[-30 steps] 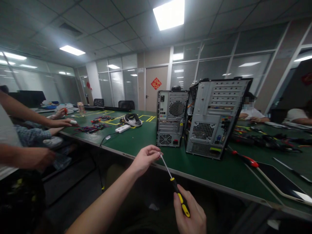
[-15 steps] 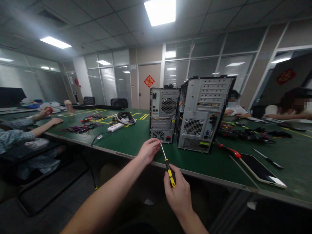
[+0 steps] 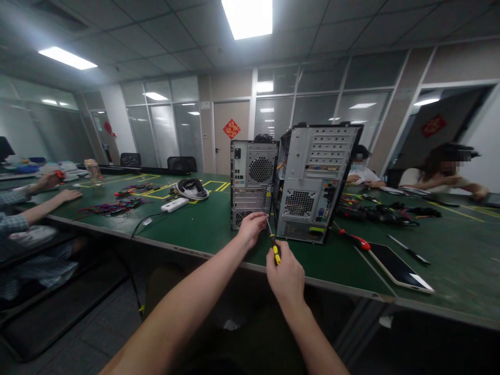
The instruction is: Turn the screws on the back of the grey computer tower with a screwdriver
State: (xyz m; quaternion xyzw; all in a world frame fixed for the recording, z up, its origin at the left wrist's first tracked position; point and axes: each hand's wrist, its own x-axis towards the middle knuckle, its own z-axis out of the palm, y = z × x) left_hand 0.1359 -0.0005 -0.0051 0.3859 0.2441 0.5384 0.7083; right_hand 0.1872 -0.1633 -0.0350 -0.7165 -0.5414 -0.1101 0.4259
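While our right hand is gripping the black-and-yellow screwdriver by its handle, the shaft is extending beyond those wrapped fingers — reaching up to the fingertips of our left hand. Our left fingers are curling together just beside the tip, though we cannot make out whether they are pinching anything. We are holding the screwdriver before the smaller computer case — the larger case is standing to its right.
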